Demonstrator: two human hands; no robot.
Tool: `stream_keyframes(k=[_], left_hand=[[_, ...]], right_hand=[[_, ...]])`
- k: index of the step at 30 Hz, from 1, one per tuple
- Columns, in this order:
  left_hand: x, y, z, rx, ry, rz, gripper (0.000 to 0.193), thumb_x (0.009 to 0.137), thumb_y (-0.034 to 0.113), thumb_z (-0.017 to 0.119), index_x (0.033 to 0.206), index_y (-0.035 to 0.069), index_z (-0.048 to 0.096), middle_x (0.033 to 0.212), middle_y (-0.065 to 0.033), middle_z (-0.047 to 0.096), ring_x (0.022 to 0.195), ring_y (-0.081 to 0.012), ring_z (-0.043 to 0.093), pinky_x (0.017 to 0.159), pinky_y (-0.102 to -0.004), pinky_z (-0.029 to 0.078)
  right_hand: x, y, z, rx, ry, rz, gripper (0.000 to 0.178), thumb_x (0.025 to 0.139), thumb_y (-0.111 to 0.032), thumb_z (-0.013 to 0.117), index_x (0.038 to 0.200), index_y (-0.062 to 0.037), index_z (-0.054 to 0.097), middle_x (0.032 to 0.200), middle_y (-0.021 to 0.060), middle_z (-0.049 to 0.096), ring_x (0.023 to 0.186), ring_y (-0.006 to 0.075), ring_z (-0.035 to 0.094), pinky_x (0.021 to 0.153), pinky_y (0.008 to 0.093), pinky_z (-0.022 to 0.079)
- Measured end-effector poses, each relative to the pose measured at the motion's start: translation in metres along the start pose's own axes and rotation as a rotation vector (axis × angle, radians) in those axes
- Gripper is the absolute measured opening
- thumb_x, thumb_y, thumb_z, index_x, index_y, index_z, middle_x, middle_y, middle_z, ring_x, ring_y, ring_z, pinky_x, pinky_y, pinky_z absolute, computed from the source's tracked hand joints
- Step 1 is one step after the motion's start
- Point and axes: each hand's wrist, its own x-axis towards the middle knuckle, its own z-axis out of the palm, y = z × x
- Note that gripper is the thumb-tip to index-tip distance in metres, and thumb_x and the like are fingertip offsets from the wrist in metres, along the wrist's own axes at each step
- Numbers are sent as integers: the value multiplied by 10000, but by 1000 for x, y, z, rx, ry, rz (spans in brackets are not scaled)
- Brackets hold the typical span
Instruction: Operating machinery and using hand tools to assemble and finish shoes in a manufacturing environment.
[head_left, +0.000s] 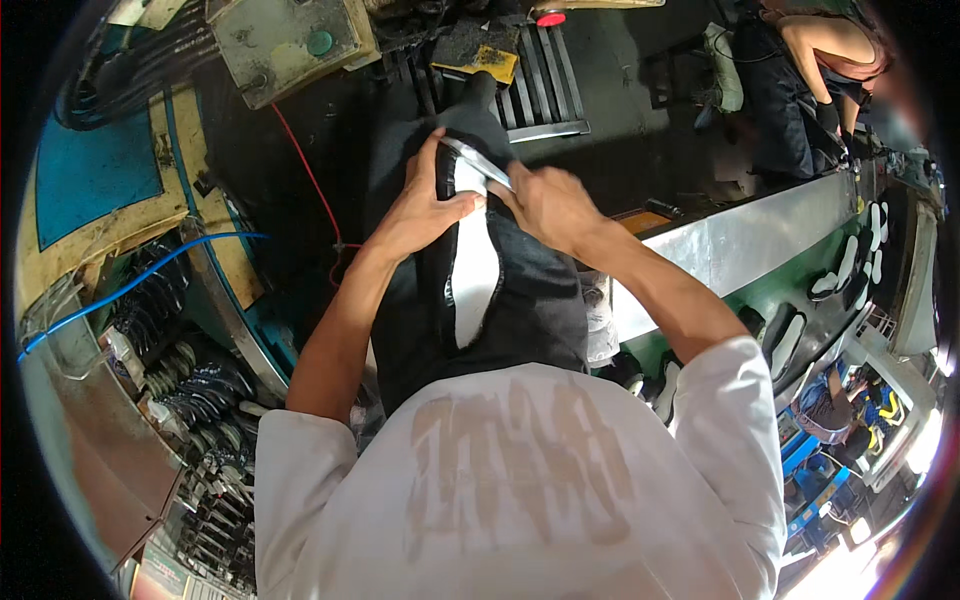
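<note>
A black shoe upper with a white bottom [474, 265] lies sole up along my lap, over dark cloth. My left hand [422, 208] is closed around its far end from the left side, with the thumb pressed on the white surface. From the right, my right hand [555, 205] grips a slim silver metal tool [478, 160]. The tool lies slantwise over the far end of the shoe, close to my left fingertips. Its exact kind does not show. A dark, ragged edge runs round the white bottom.
At right, a metal-edged green conveyor [765, 235] carries several white-bottomed shoes. A co-worker [835, 60] bends beside its far end. Left are racked black shoes [205, 390], a blue hose [130, 290] and a blue-topped table [95, 180]. A machine box [285, 45] and slatted metal rack [545, 85] stand ahead.
</note>
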Motion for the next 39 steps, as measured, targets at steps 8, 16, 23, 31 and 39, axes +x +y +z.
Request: stream_keyframes(k=[8,16,23,31,39], left_hand=[[-1,9,1,118,92,62,1121,898,321,858,1718,-41,186,1692,-345,330,1582,-450,373,1280,-456,357],[-106,64,27,509,117,-332,1011,997,403,776,1729,-3,208,1602,-417,408,1445,-551,487,1212,-544,416],[-101,51,55,39,49,66,988,991,143,791,1765,77,180,1658,-255,489,1465,-313,540,1216,-383,416],[-12,127,145,317,-702,201,922,927,102,777,1724,22,321,1644,-214,526,1478,-237,516,1250,-357,358],[34,110,248,517,-1021,-43,912,900,120,814,1712,83,401,1637,-172,535,1474,-244,507,1242,-327,353]], right_hand=[[-4,-25,-20,183,217,-114,382,1116,-344,604,1021,18,684,769,300,716,777,514,734,680,597,588],[-50,27,7,395,18,255,420,1124,-380,615,989,17,647,772,213,710,692,349,738,704,457,596],[-173,40,24,875,319,637,485,1183,-393,522,1182,61,691,711,50,633,617,124,660,586,302,537],[-320,79,50,714,721,826,567,1183,-403,471,1059,85,732,659,92,671,594,176,669,614,350,554],[-361,63,19,756,1369,821,545,1176,-376,479,916,38,717,674,91,694,651,179,682,628,353,537]])
